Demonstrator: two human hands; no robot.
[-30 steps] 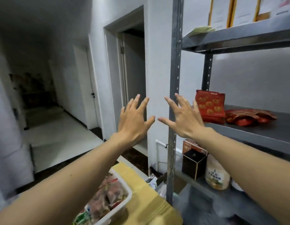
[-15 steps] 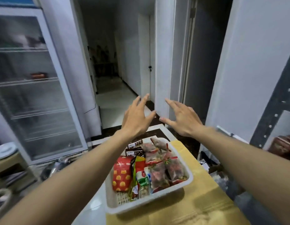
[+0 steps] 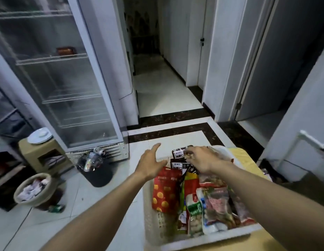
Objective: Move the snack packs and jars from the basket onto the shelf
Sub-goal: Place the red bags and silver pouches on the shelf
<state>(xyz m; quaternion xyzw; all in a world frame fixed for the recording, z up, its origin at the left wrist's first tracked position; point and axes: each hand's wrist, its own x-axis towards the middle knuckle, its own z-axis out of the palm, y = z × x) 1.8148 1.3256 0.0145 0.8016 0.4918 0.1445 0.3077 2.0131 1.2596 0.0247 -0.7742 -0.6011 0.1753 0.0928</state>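
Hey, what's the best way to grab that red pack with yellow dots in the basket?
Pinch its top edge from above. The red pack stands nearly upright against the left wall of the basket, with its top edge free, while other packs crowd its right side. The left hand, open near that edge, is nearest.

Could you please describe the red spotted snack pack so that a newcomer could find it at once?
Find the white basket at the lower right of the view. The snack pack sits along its left side, just under the left hand. It alone is bright red with big yellow dots; the packs beside it carry none.
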